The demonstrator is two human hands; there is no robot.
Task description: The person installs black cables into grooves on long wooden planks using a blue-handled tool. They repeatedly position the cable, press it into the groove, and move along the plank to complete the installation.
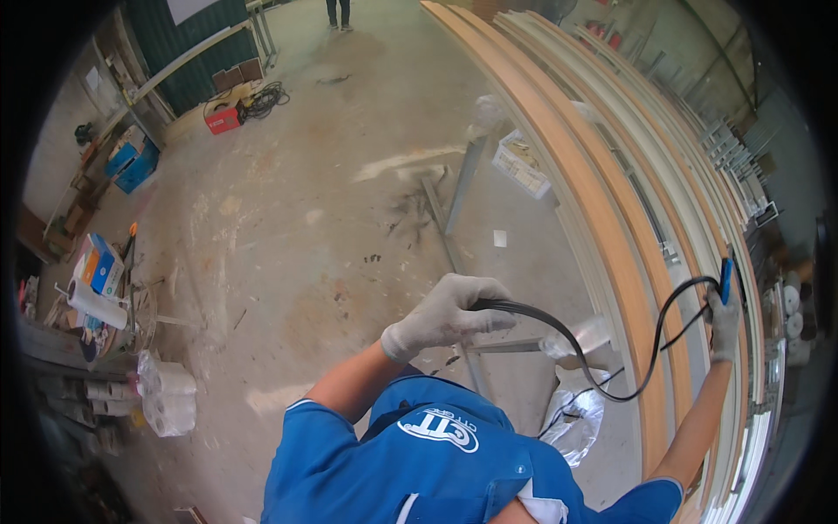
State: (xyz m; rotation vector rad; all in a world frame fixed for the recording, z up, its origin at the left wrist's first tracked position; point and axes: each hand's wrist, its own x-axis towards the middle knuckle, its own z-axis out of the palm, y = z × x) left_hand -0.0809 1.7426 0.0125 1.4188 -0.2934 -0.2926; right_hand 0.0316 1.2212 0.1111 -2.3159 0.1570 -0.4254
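My left hand (449,321), in a pale work glove, is closed round one end of a flexible black strip (583,354), perhaps rubber. From there the strip sags in a loop and rises to my right hand (723,325), gloved too, out over the long profiles at the right. Its fingers are wrapped round a small blue tool (726,281), whose working end I cannot make out. A thinner black stretch (602,384) trails from near the right hand down toward my waist. Wood-coloured profiles (602,188) lie side by side beneath my right arm.
Metal legs (436,210) stand under the profiles, near a white crate (522,164) and crumpled silvery wrap (576,415). At the far left are a red machine (223,120) with coiled cable and a blue box (133,160). Wrapped rolls (166,393) stand at the left. A person (339,13) stands far ahead.
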